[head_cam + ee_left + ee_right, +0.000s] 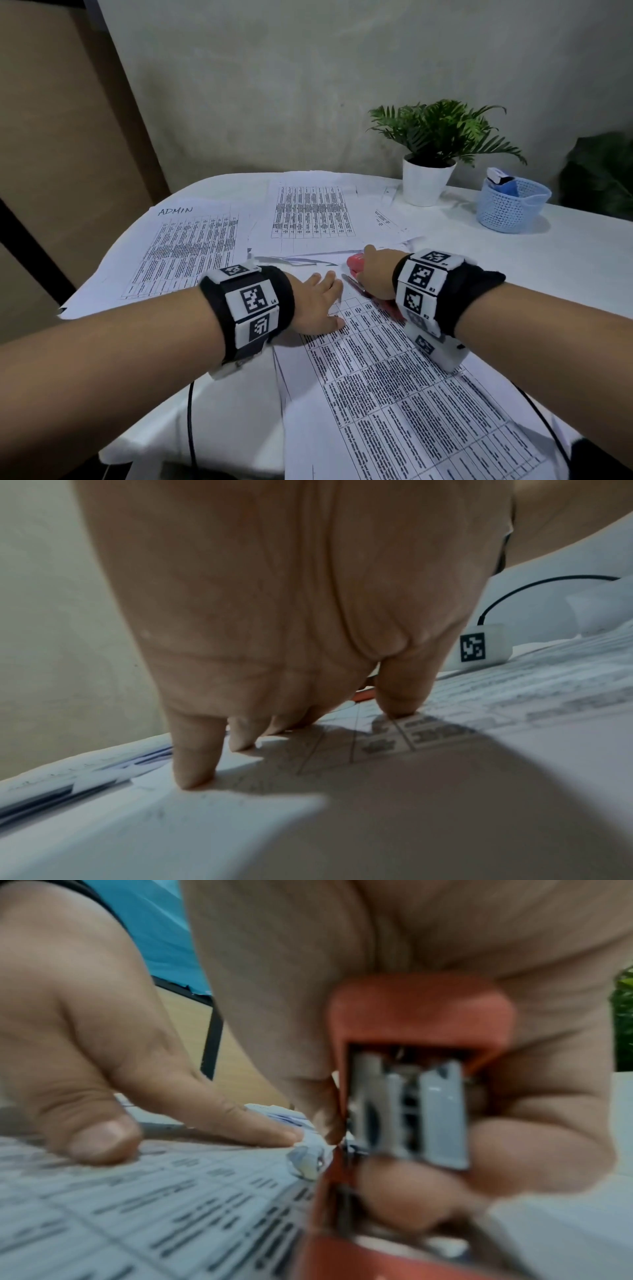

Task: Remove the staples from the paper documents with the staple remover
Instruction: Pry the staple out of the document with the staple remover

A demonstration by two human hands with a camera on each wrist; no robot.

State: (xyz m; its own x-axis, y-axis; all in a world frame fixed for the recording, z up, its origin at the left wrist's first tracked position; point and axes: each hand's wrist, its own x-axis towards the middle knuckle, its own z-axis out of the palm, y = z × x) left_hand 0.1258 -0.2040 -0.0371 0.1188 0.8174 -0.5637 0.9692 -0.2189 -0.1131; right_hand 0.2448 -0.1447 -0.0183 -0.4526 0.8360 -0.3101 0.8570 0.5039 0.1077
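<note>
A: What did the place look like?

B: A table (565, 260) under a white cloth stood against a grey wall. Far on the right sat a potted plant (428, 150) in a white pot and a pale blue basket (512, 209). Printed sheets lay spread at the back, one headed "ADMIN" (191, 250), another sheet (310, 212) just beside it.

A: And the work itself?

B: The near document (404, 404), a page of dense tables, lay in front of the person. The left hand (317, 301) was flat on its top corner, fingers (195, 753) straight, tips pressing the paper down.

A: The tool?

B: The red staple remover (356, 264) was gripped in the right hand (378, 272), fingers curled round it, right at that same corner and just beside the left fingertips. In the right wrist view its metal jaws (411, 1112) faced the camera, touching a crumpled bit of the paper's edge. Whether a staple was caught, I couldn't tell
</note>
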